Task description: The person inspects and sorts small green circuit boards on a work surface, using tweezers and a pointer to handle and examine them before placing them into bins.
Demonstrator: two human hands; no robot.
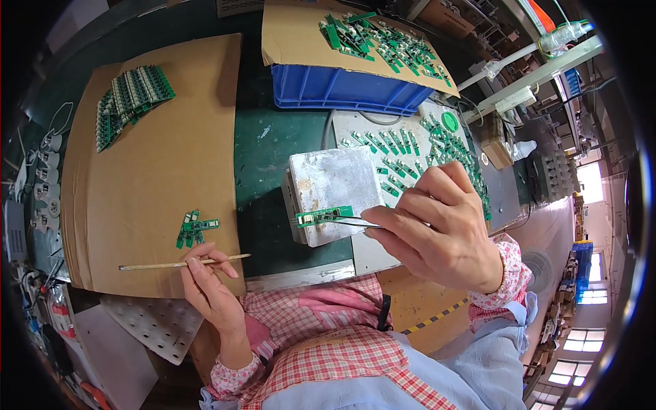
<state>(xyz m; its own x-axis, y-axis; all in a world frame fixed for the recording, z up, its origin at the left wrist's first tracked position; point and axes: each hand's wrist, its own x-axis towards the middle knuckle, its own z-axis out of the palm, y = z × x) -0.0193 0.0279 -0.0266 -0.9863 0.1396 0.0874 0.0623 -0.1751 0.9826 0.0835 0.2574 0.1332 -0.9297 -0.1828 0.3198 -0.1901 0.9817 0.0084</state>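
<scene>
My right hand point(437, 232) pinches a pair of metal tweezers point(352, 221), whose tips reach a small green circuit board point(316, 217). That board lies near the front edge of a worn metal block point(335, 178). My left hand point(210, 283) holds a thin wooden stick point(160, 265) between thumb and fingers, roughly level above the cardboard sheet point(164, 171). Just beyond the left hand, several green boards point(195, 227) lie in a small overlapping pile on the cardboard.
Stacked rows of boards point(133, 99) lie at the cardboard's far left. A blue crate point(342, 89) bears a cardboard piece with loose boards point(386, 44). More boards point(393, 142) spread over a white surface behind my right hand. A metal rail point(533, 75) slants at upper right.
</scene>
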